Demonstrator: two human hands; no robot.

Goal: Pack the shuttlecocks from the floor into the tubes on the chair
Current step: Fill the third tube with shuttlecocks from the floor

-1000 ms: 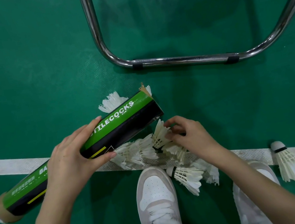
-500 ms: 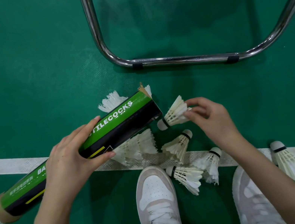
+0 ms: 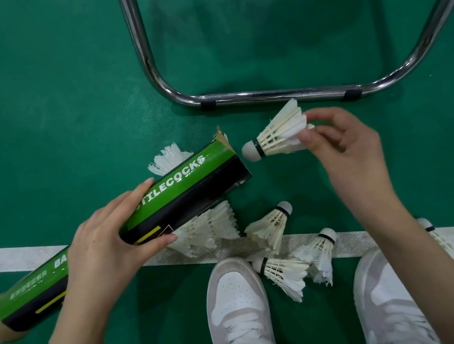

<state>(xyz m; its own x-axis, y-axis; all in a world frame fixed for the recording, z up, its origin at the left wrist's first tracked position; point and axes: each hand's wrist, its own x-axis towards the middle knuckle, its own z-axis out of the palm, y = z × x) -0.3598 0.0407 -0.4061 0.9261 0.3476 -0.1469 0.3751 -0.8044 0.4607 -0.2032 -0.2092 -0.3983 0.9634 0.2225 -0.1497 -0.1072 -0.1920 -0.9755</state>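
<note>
Tube (image 3: 180, 192) at left, held shuttlecock (image 3: 277, 135) just right of its mouth. Chair frame (image 3: 266, 95) behind. Loose shuttlecocks (image 3: 271, 224) nearer (by the shoes (image 3: 237, 306)), on the floor (image 3: 28, 116).

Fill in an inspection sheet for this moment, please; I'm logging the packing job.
Surface: green court floor crossed by a white line.
Job's things: green-and-black cardboard tube, open end facing a white feather shuttlecock, cork first; several more shuttlecocks lie loose by the line.
Clutter: nothing seen.
Grippers: left hand wraps the tube; right hand fingers pinch the shuttlecock's feathers.
Cables: nothing seen.
Surroundings: chrome chair frame; white sneakers.
</note>
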